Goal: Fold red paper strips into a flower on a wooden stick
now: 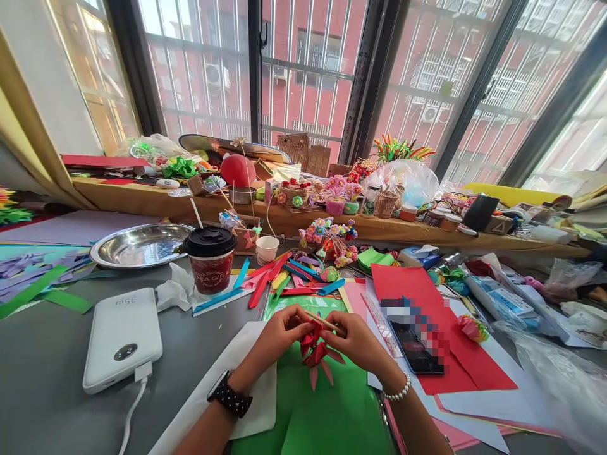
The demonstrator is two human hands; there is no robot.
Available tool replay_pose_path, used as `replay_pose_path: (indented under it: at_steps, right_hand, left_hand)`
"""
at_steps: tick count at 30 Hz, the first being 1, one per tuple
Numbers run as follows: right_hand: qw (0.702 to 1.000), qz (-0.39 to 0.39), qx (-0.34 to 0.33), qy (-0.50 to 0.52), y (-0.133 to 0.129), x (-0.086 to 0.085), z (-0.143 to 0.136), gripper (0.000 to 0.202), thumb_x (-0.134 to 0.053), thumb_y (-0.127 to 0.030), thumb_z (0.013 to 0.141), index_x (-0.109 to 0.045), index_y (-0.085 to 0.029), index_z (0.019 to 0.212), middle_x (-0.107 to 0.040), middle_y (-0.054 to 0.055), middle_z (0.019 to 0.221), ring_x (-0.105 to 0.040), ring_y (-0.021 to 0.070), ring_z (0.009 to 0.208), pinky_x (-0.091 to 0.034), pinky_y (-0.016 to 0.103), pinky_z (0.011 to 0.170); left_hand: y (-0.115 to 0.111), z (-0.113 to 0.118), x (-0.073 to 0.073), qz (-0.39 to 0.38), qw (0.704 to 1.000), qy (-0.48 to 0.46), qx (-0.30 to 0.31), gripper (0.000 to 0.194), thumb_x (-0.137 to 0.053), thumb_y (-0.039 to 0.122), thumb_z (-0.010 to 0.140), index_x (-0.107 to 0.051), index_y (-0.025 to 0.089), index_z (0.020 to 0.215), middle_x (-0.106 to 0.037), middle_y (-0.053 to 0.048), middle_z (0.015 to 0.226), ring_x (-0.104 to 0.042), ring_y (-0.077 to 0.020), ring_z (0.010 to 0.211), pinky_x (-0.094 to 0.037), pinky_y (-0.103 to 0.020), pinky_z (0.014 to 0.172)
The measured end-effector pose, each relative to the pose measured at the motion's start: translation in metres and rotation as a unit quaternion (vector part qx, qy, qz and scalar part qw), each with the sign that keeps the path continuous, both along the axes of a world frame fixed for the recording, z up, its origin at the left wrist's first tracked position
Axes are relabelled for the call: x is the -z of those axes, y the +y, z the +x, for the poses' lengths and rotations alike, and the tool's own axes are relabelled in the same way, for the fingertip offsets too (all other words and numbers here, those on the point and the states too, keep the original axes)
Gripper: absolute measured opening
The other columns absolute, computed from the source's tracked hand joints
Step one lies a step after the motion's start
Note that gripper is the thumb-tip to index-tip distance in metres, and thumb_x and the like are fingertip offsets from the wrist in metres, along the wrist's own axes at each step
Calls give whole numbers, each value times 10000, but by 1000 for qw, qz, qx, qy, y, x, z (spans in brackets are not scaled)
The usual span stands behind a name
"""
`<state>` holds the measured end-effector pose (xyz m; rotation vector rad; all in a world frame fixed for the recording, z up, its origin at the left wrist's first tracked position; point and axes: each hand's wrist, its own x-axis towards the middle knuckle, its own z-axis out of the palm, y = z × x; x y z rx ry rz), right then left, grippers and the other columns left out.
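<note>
Paper craft (312, 352), red with pink points, over a green sheet (327, 417) at near centre, left hand (283, 335) pinching it, right hand (355, 336) gripping a thin stick (324, 322) at its far edge, white power bank (124, 335) left, lidded cup (211, 260) beyond, phone (417, 355) right.

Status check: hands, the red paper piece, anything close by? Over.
Left hand pinching red folded paper, right hand gripping thin stick. Paper held above green sheet. Colored strips just beyond, phone off to the right.
</note>
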<state>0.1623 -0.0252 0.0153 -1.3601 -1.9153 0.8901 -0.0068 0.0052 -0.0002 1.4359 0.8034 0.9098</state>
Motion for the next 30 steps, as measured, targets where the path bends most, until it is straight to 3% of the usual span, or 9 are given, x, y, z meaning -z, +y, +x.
replay_pose_path:
  at_steps: [10,19,26,30]
  right_hand:
    - [995,70,22,-67,0,-2,-5,139,-480,-154,688,-418,-167,565,-339,-66,491,-289,64,462,-201,183,421]
    - [992,89,28,-83,0,-5,-5,134,-489,-139,681,-437,-167,561,-352,-62,494,-315,73,474,-224,182,437]
    - [987,133,56,-74,1,-4,-4,63,-519,-230,724,-534,-169,722,-417,-49,529,-348,79,458,-250,190,427]
    - [987,143,44,-58,0,-4,-6,87,-521,-228,740,-557,-174,799,-457,-42,558,-367,77,454,-276,189,431]
  left_hand:
    - [1,-4,-1,-22,999,6,50,162,-603,258,666,-539,137,753,-598,-18,740,-559,-141,693,-429,-251,638]
    - [1,-2,-3,-43,999,-1,26,188,-636,277,629,-562,132,722,-606,-19,697,-564,-149,676,-436,-261,633]
    - [1,-1,-3,-16,1000,-19,9,240,-622,335,649,-608,129,772,-629,-53,773,-571,-167,708,-454,-280,661]
    - [2,-1,0,-24,1000,-9,-8,282,-658,357,601,-586,136,761,-611,-29,692,-564,-157,657,-458,-264,609]
